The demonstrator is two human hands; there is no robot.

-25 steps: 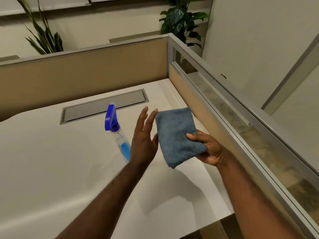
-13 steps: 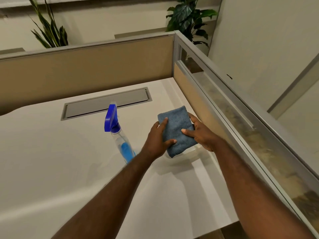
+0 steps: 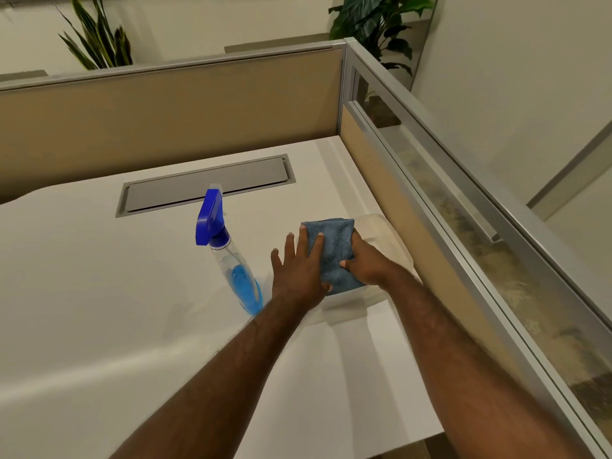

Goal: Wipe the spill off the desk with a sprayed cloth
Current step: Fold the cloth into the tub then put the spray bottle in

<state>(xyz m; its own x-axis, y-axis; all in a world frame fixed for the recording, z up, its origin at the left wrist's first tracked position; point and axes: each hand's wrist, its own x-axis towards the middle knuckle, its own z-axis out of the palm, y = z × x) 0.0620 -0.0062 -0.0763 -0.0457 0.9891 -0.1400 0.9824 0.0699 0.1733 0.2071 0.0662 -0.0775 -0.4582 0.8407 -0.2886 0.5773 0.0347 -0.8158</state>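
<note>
A folded blue cloth [image 3: 332,246] lies low over a clear plastic tray [image 3: 390,240] near the desk's right side. My right hand [image 3: 366,265] grips the cloth's right edge, thumb on top. My left hand [image 3: 298,270] lies flat with spread fingers, its fingertips pressing on the cloth's left part. A clear spray bottle [image 3: 231,256] with a blue trigger head and blue liquid stands upright on the white desk [image 3: 99,293], just left of my left hand. No spill can be made out on the desk surface.
A grey cable hatch [image 3: 205,187] is set into the desk behind the bottle. Beige partition walls [image 3: 165,111] close the back and the right side, the right one topped by a glass strip [image 3: 496,260]. Potted plants stand beyond the partitions.
Both hands have brought the cloth down from the air onto the clear tray. My left hand has gone from apart from the cloth to resting flat on it. The bottle has not moved.
</note>
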